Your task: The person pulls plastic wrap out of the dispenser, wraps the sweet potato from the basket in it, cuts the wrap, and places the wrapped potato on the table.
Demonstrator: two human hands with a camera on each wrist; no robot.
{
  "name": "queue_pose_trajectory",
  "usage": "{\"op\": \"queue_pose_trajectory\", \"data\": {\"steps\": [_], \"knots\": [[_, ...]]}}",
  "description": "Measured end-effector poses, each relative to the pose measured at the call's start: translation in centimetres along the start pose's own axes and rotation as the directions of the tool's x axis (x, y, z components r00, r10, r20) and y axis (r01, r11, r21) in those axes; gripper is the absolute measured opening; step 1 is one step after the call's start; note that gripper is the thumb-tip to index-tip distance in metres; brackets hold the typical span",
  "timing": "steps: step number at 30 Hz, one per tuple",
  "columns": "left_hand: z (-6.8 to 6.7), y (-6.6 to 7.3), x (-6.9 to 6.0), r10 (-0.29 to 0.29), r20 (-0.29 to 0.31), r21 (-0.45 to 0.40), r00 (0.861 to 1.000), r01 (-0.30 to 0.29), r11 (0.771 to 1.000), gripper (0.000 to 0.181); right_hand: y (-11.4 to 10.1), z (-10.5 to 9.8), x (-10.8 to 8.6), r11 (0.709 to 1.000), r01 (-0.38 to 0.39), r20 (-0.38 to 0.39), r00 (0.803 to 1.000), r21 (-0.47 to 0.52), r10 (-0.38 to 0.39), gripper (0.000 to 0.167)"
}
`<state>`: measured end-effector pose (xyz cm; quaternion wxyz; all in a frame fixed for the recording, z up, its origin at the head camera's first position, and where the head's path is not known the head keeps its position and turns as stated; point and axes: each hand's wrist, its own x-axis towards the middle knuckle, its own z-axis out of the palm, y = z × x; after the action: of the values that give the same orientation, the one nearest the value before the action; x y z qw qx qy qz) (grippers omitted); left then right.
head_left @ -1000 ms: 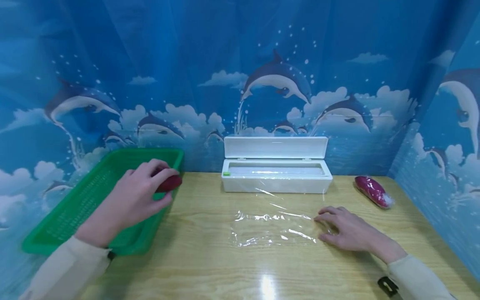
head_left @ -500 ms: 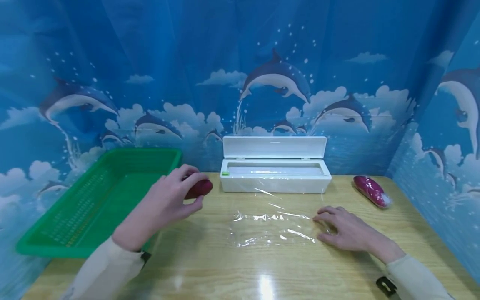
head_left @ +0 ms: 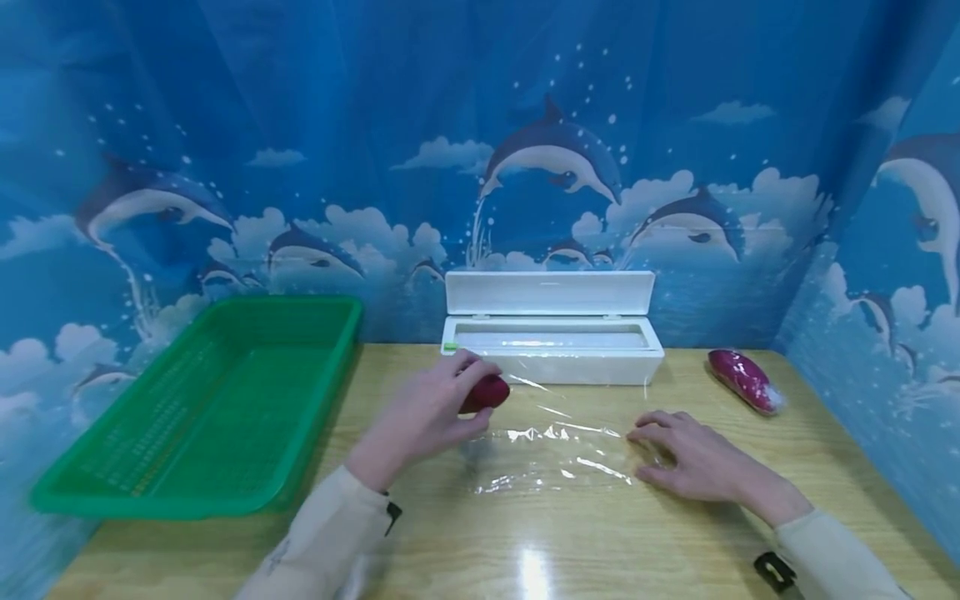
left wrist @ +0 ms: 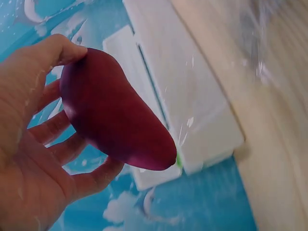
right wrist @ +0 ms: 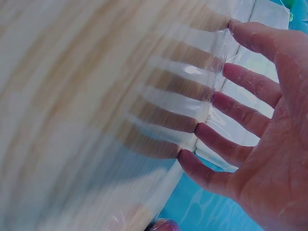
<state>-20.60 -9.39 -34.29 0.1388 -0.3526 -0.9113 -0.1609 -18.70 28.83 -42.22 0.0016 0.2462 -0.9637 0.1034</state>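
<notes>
My left hand [head_left: 423, 415] holds a smooth, dark red sweet potato [left wrist: 113, 115] by its sides, thumb on one side and fingers on the other. In the head view it is above the left part of a clear sheet of plastic wrap [head_left: 551, 462] on the table. That sheet runs forward from a white wrap dispenser box [head_left: 551, 368], whose lid stands up. At the sheet's right edge, my right hand [head_left: 693, 458] rests its spread fingertips on the table. The right wrist view shows all its fingers [right wrist: 236, 108] extended and apart, gripping nothing.
A green plastic basket [head_left: 318, 400] stands at the left of the wooden table [head_left: 420, 542]. Toward the back right lies a second dark red sweet potato [head_left: 744, 381] in clear wrap. A blue dolphin-print curtain [head_left: 420, 100] closes off the back and right side.
My left hand has carried the sweet potato rightward from the basket's edge to above the left part of the plastic wrap. My right hand has stayed in place.
</notes>
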Motion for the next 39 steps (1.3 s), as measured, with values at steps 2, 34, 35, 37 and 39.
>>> {"op": "queue_pose_trajectory", "data": {"steps": [2, 34, 35, 37, 39], "knots": [[0.9, 0.5, 0.6, -0.002, 0.025, -0.022, 1.0, 0.003, 1.0, 0.051, 0.0, 0.0, 0.0, 1.0, -0.009, 0.003, 1.0, -0.001, 0.009, 0.047], [10.0, 4.1, 6.6, 0.04, 0.287, 0.01, 0.957, -0.045, 0.999, 0.041, 0.5, -0.2, -0.1, 0.998, 0.012, -0.019, 1.0, 0.066, -0.01, 0.053], [10.0, 4.1, 6.6, 0.031, 0.297, 0.01, 0.954, -0.036, 0.999, 0.043, 0.6, -0.3, -0.1, 0.997, 0.012, -0.029, 1.0, 0.08, -0.01, 0.054], [9.9, 4.1, 6.6, 0.015, 0.315, 0.01, 0.949, -0.019, 1.0, 0.047, 0.8, -0.4, -0.3, 0.995, 0.006, -0.055, 0.998, 0.104, 0.0, 0.054], [9.7, 4.1, 6.6, -0.002, 0.328, 0.006, 0.945, 0.0, 1.0, 0.05, 0.9, -0.6, -0.4, 0.994, 0.005, -0.084, 0.996, 0.112, 0.005, 0.053]]}}
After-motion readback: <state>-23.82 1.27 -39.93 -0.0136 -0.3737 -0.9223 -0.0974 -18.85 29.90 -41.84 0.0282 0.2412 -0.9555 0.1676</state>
